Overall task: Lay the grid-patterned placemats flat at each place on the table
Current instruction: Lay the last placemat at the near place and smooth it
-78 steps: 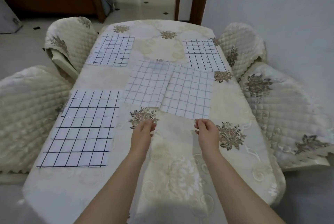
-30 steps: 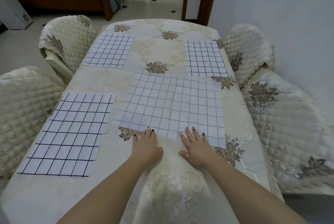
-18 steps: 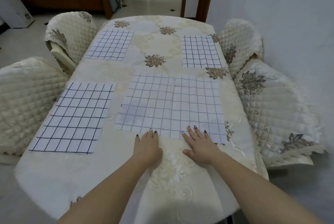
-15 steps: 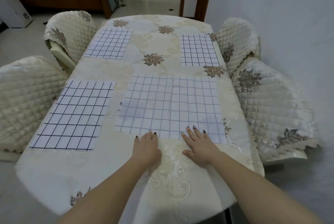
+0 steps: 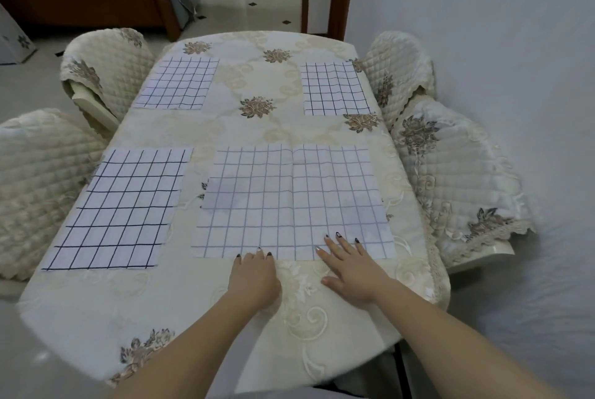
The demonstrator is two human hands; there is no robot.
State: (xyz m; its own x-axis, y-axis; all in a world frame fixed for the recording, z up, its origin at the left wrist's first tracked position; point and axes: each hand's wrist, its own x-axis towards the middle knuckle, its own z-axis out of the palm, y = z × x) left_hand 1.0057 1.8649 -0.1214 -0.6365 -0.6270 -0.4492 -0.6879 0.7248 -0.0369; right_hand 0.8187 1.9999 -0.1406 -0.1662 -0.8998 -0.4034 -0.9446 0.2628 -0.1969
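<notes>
A wide white placemat with a thin grid [image 5: 289, 199] lies flat and unfolded at the near right of the table, a crease down its middle. My left hand [image 5: 254, 279] rests palm down on the tablecloth, fingertips touching the mat's near edge. My right hand [image 5: 351, 266] lies flat with fingers spread over the mat's near right edge. Neither hand holds anything. Three other grid placemats lie flat: near left [image 5: 119, 208], far left [image 5: 178, 83], far right [image 5: 335, 88].
The oval table [image 5: 257, 131] wears a cream floral tablecloth. Quilted chairs stand at the left [image 5: 35, 173], far left [image 5: 106, 67], far right [image 5: 399, 67] and right [image 5: 457, 170]. A white wall runs along the right. A doorway lies beyond the table's far end.
The folded mat has been opened out, pulled toward me and laid flat. My hands went from pinching its near edge to pressing flat on it; over the last second they barely moved.
</notes>
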